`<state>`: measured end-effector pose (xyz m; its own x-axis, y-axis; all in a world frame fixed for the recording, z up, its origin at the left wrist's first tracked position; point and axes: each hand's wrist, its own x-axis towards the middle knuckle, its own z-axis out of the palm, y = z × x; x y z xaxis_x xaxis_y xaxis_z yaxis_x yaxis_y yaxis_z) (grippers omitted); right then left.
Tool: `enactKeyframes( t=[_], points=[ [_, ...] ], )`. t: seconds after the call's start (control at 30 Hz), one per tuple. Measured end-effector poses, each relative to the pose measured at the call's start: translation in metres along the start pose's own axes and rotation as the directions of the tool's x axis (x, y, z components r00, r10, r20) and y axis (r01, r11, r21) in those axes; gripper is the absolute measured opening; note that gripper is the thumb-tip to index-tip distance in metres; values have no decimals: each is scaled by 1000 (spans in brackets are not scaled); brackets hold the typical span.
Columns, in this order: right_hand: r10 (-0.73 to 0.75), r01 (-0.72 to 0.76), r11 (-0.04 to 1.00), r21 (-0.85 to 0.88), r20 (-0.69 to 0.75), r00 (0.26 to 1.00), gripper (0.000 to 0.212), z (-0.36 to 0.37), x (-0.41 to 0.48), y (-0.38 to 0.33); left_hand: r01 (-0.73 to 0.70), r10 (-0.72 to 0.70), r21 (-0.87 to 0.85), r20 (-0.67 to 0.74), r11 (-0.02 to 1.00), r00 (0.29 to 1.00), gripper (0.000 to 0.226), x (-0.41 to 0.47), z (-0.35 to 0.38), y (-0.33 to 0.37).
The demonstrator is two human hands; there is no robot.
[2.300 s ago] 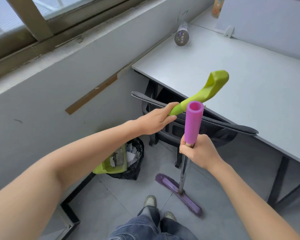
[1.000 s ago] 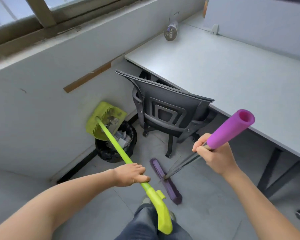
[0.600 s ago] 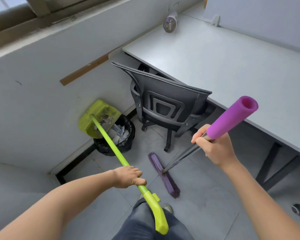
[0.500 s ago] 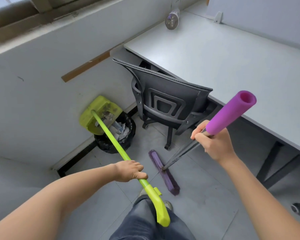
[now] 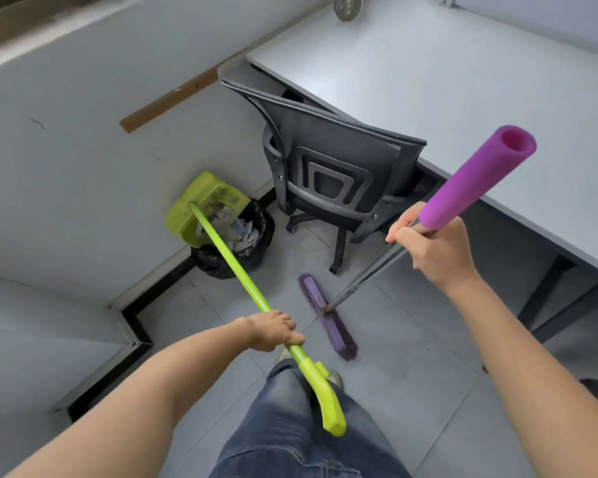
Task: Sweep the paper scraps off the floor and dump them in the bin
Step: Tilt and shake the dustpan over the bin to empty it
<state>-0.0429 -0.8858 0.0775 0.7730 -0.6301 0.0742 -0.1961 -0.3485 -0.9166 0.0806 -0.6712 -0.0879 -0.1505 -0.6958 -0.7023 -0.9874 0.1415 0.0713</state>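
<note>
Paper scraps are piled in the black bin, over which the green dustpan, gripped by the left hand, is tipped; the purple broom is gripped by the right hand. Dumping is judged under way; a shake and withdrawal are called for next

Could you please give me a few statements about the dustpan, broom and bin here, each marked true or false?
1. The left hand grips the long handle of the green dustpan. True.
2. The right hand holds the broom, whose purple head rests on the floor. True.
3. The green dustpan lies flat on the floor. False: its pan is tipped over the black bin.
4. The black bin is empty. False: paper scraps lie in it.
</note>
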Motion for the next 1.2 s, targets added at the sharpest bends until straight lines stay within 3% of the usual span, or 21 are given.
enactKeyframes(
  t=[0.17,0.33,0.5,0.73,1.07,1.2],
  points=[
    [-26,26,999,-17,24,999,29,5,-6,-1,114,-113,-18,8,993,994,41,-12,-18,-6],
    [-15,15,1000,-9,21,1000,28,10,-18,-1,92,-95,65,47,994,994,37,-34,-13,11],
    [8,-8,1000,-7,-2,1000,29,16,-37,-2,74,-73,85,-14,994,997,37,-44,1,36],
    [68,-68,997,-28,-10,998,32,15,-81,-8,53,-62,66,144,996,988,31,-49,45,35],
    [112,-112,994,4,44,993,27,5,-91,-13,264,-266,-28,-56,964,962,32,-74,-6,16],
    [95,-91,995,-51,72,993,12,7,-92,-13,309,-313,-56,-103,949,944,32,-96,-14,19]
  ],
)
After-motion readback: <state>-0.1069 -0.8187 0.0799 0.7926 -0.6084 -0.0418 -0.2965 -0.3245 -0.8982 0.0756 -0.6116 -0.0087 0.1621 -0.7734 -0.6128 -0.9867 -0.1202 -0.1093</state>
